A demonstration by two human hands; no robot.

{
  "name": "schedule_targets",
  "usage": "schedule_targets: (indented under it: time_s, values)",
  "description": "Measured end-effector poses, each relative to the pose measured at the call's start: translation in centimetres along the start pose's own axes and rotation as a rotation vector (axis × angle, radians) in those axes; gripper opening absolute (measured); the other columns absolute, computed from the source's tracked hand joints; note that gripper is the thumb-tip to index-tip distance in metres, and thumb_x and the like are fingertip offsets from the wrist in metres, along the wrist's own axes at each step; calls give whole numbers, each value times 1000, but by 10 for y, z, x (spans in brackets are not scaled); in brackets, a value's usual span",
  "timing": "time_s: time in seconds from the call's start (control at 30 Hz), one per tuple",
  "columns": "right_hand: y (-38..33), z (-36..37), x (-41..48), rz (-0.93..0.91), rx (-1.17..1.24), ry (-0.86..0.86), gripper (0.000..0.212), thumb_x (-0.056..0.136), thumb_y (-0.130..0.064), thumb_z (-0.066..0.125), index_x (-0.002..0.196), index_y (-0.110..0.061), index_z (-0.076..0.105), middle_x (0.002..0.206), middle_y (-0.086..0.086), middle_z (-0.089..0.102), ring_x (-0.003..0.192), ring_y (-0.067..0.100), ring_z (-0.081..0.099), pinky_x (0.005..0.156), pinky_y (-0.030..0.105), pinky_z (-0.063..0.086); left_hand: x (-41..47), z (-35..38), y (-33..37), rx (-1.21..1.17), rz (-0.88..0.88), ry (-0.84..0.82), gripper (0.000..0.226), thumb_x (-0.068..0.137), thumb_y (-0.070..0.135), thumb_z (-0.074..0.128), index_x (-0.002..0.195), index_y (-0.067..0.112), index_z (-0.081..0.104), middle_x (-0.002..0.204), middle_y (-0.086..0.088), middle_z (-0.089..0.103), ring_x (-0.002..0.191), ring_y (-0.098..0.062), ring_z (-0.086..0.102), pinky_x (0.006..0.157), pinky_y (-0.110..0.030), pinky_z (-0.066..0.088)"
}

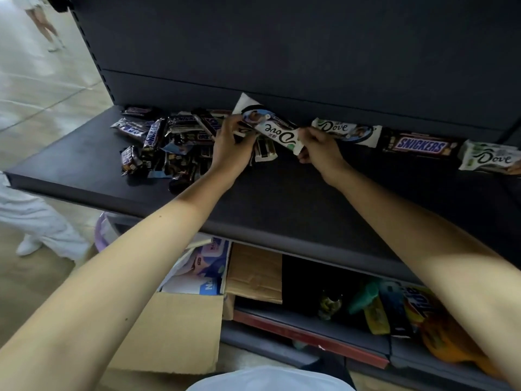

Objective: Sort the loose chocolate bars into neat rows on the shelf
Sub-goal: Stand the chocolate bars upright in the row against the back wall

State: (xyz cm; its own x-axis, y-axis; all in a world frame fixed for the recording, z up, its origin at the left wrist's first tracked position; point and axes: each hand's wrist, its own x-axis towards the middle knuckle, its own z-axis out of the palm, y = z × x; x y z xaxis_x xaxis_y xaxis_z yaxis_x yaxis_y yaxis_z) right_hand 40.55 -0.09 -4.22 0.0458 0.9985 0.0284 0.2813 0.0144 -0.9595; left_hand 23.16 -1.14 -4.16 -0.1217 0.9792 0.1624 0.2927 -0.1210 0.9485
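Both hands on one bar: left hand is gripping the left end of the white Dove bar with fingers curled round it, right hand is pinching the right end between thumb and forefinger, other fingers tucked under. The bar is sitting tilted just above the dark shelf near the back panel, logo upside down to the camera, right end lower. A white wrapper is poking up behind its left end against the panel - can't tell whether the left hand is holding that too. Left of the held bar, a loose pile of mostly dark wrappers is lying jumbled, reaching under the left hand. Right of the held bar, three are lying end to end along the panel: second Dove bar just beside the right hand, then a Snickers bar, then a third Dove bar farthest out at the frame edge. Below the held bar, under the shelf, a cardboard box is standing open and coloured packets are lying on the lower level. Far left of it - someone's white trouser leg.
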Motion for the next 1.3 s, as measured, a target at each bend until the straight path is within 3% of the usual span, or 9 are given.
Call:
schedule_targets:
  time_s: [0.27, 0.43, 0.5, 0.6, 0.73, 0.87, 0.97, 1.17, 1.3]
  values:
    - [5, -24, -32, 75, 224, -42, 15, 100, -21, 39, 103, -17, 53, 85, -1, 55, 70, 8, 52, 62, 21, 48, -9, 39, 14, -463, -185, -33, 67, 90, 19, 59, 141, 21, 14, 122, -7, 54, 96, -16, 63, 70, -25, 57]
    - [5, -30, -50, 155, 404, 19, 31, 101, -19, 37, 125, -5, 50, 92, -2, 59, 81, 11, 58, 68, 22, 51, -23, 62, 22, -687, -255, -92, 61, 91, 9, 55, 139, 22, 21, 117, -3, 57, 101, -14, 62, 70, -19, 54]
    - [6, -34, -58, 172, 408, 26, 30, 100, -17, 38, 124, -4, 51, 90, 0, 60, 79, 12, 59, 69, 22, 53, -31, 70, 26, -633, -286, -204, 38, 92, 10, 52, 128, 13, 42, 102, 0, 62, 89, -10, 62, 70, -19, 52]
    - [10, -43, -69, 186, 349, 15, 29, 98, -11, 43, 123, -1, 52, 91, 2, 61, 82, 11, 60, 76, 23, 53, -37, 78, 24, -538, -334, -298, 26, 94, 14, 49, 120, 14, 52, 101, 1, 63, 89, -11, 62, 65, -20, 48]
    - [16, -61, -75, 201, 280, 134, 35, 94, -14, 52, 128, -6, 50, 96, -1, 59, 85, 8, 58, 75, 19, 53, -39, 83, 26, -347, -259, -378, 25, 95, 10, 47, 118, 15, 53, 108, -2, 60, 97, -16, 59, 67, -22, 49]
    - [15, -74, -79, 152, 169, 227, 41, 92, -27, 56, 130, -14, 47, 97, -8, 57, 83, 6, 55, 68, 19, 47, -42, 81, 37, -120, -146, -596, 29, 96, 13, 46, 122, 22, 51, 112, -1, 60, 101, -18, 59, 87, -36, 51]
    - [10, -82, -79, 105, 57, 242, 36, 92, -32, 53, 126, -20, 49, 92, -10, 57, 77, 6, 51, 65, 20, 44, -43, 77, 47, 104, -53, -798, 37, 96, 15, 47, 131, 27, 46, 112, 3, 57, 98, -15, 57, 83, -31, 48]
    - [8, -88, -81, 97, 28, 245, 19, 93, -30, 53, 108, -21, 59, 83, -6, 57, 70, 6, 51, 59, 19, 41, -41, 75, 58, 267, -17, -903, 36, 95, 15, 48, 128, 30, 49, 109, 3, 59, 90, -10, 57, 70, -24, 47]
    - [4, -91, -79, 85, 117, 267, 9, 92, -28, 55, 98, -25, 60, 88, -4, 63, 80, 8, 59, 64, 21, 46, -38, 72, 64, 371, 55, -970, 38, 96, 16, 48, 131, 29, 48, 119, 2, 58, 104, -14, 57, 83, -26, 48]
